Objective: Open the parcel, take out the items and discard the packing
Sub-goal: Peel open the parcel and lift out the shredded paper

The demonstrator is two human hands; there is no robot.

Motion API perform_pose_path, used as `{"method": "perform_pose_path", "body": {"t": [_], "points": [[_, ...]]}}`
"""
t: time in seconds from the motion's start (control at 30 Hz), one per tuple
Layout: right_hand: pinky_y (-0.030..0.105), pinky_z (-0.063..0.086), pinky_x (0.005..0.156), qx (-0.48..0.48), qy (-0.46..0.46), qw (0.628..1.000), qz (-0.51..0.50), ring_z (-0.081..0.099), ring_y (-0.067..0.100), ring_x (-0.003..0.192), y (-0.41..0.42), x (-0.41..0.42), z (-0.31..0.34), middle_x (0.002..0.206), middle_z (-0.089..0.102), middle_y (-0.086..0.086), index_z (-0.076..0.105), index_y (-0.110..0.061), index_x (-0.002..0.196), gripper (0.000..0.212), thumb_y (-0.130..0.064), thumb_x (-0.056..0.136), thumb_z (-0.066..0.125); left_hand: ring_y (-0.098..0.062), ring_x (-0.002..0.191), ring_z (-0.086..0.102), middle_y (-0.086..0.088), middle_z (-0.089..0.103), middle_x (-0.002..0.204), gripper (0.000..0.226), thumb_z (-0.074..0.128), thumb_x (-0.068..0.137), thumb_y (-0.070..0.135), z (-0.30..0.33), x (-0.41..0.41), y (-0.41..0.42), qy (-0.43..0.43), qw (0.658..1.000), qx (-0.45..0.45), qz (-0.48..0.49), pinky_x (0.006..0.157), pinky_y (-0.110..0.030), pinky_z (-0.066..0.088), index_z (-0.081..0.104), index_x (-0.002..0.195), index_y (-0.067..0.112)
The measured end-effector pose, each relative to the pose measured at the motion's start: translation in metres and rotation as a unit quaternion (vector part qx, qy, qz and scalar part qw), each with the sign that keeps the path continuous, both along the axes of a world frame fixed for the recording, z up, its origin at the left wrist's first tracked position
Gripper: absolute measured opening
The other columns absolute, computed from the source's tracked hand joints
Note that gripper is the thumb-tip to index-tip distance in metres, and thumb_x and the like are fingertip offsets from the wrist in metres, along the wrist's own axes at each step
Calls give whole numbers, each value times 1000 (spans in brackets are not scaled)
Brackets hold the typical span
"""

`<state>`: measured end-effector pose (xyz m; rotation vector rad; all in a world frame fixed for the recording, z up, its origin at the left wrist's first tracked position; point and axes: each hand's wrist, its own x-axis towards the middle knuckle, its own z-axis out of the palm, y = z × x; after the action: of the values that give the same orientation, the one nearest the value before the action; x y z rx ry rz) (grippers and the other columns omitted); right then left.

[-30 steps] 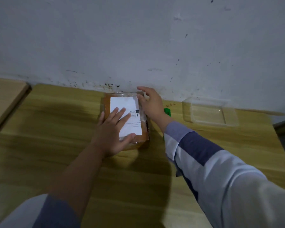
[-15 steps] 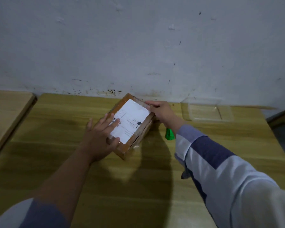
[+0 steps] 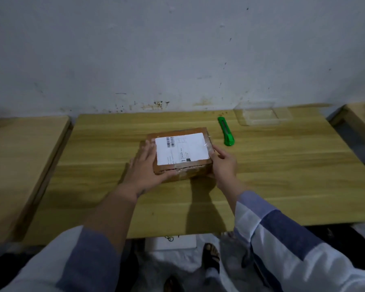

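Gripping the cardboard parcel (image 3: 180, 153) from both sides, the left hand (image 3: 144, 167) lies spread over its left end with the thumb along the near edge, while the right hand (image 3: 223, 163) curls against the right end. Sealed with clear tape and bearing a white shipping label (image 3: 182, 148), the parcel lies flat at mid wooden table (image 3: 282, 175). At two o'clock from it lies a green utility knife (image 3: 226, 131); farther out, a clear plastic tray (image 3: 261, 115) sits against the stained white wall (image 3: 177, 49). Other wooden tables flank at nine and three o'clock.
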<state>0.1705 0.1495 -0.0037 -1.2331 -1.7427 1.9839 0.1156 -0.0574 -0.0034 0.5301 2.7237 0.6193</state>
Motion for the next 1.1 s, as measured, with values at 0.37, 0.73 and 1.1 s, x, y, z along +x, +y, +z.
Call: {"method": "perform_pose_path", "body": {"t": [0.37,0.73,1.1], "points": [[38,34,108,408,-46,874,260,39,28,130,-16,30,1,142,42,6,55,-31,130,56,-42,78,71,-20,125,53,4,53,139,101,81,67,47,-23,11,-29,-56,973,188,122,99,-39,46,21,147,32],[39,37,100,587,-45,735,337,42,24,124,-12,28,0,125,62,-3,72,-30,106,27,-42,83,64,-17,131,46,4,49,144,89,74,80,30,-29,21,-27,-60,957,252,134,108,-40,40,18,150,34],[40,47,84,531,75,795,282,61,26,92,-10,20,7,93,75,1,77,-15,88,16,-28,81,70,-23,133,43,1,45,146,92,73,81,29,-18,24,-23,-50,960,241,133,107,-42,40,13,151,36]]}}
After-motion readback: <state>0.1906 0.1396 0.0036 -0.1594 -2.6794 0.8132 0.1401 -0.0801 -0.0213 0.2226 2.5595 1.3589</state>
